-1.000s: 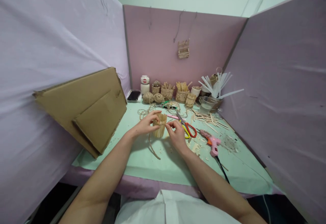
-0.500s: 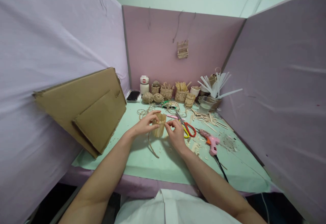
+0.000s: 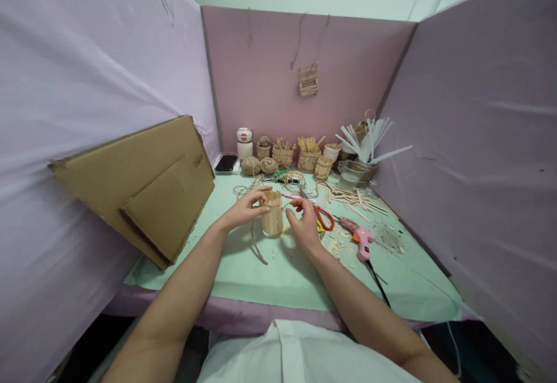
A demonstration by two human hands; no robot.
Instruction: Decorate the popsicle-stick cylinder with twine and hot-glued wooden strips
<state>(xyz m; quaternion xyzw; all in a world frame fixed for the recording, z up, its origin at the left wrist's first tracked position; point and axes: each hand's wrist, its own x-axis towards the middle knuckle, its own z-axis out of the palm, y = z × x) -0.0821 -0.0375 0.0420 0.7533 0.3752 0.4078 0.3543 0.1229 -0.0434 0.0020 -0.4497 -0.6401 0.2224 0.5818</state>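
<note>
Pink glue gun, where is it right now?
In the head view, the pink plastic glue gun lies on the pale green tabletop's right side, just right of the red-handled scissors.

Pale wooden-slat cup [image 3: 272,219], upright on the green cloth [image 3: 248,281], brown twine [image 3: 257,246] beside it

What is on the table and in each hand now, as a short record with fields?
left hand: gripping the wooden-strip cup at its upper left
right hand: just right of the cup; grip on any cord unclear
cup: upright
cord: trailing on the table, left of the cup
tools: scissors, pink glue gun, both to the right
back row: twine balls, stick-filled basket
far left: cardboard
</note>
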